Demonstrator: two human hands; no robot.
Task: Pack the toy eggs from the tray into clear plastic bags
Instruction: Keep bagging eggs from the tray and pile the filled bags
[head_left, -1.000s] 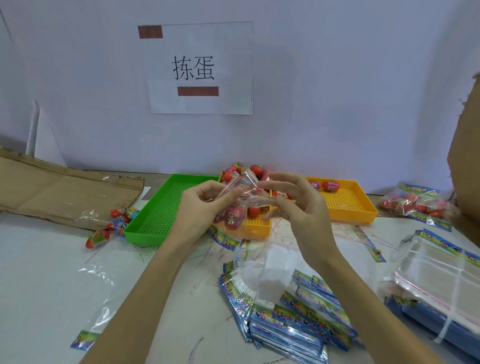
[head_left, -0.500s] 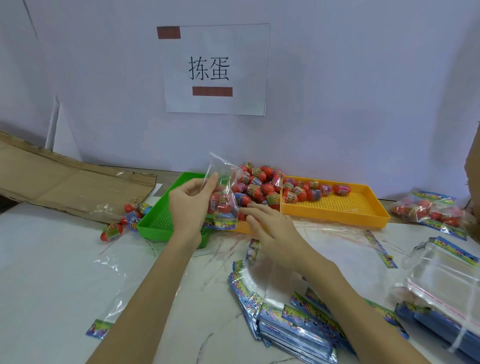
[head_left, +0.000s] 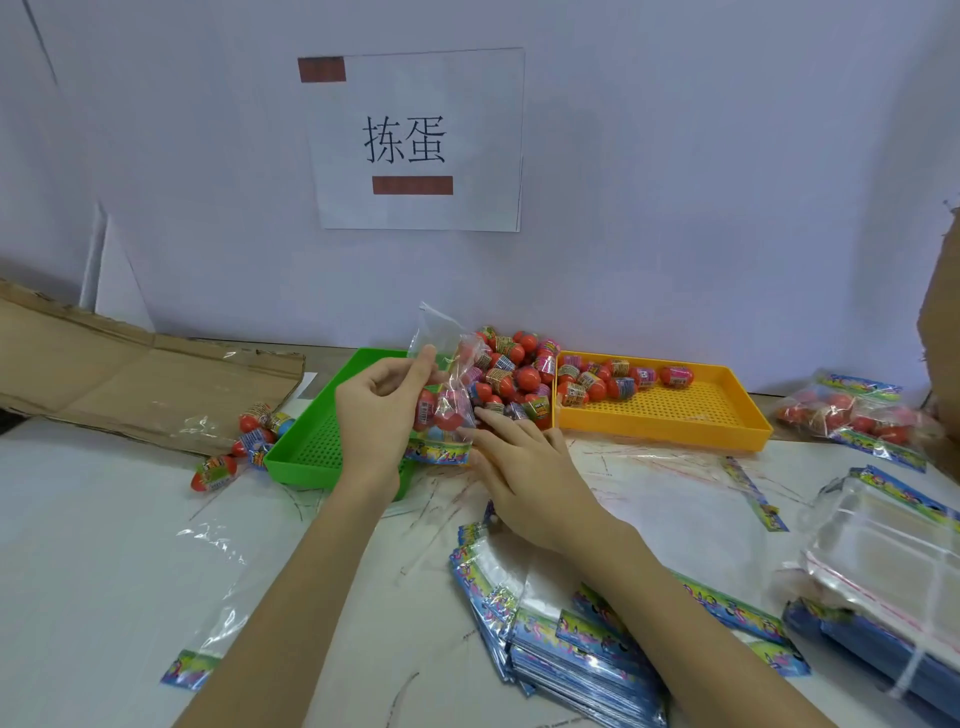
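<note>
My left hand (head_left: 379, 410) pinches a clear plastic bag (head_left: 444, 395) near its top and holds it upright over the green tray's right end; the bag holds a few red toy eggs. My right hand (head_left: 524, 462) reaches with straight fingers toward the pile of red toy eggs (head_left: 514, 379) heaped between the green tray (head_left: 311, 457) and the orange tray (head_left: 675, 415). Its fingertips touch eggs at the pile's front edge. More eggs (head_left: 618, 379) lie in the orange tray's far left corner.
Loose eggs (head_left: 244, 441) lie left of the green tray beside flattened cardboard (head_left: 130, 379). Filled bags (head_left: 852, 415) sit at the far right. Stacks of empty bags (head_left: 566, 634) and a clear bundle (head_left: 893, 561) lie near me. A paper sign (head_left: 415, 140) hangs on the wall.
My right hand let go of the bag and dropped to the egg pile. My left hand now holds the bag alone, upright. The view shifted slightly.
</note>
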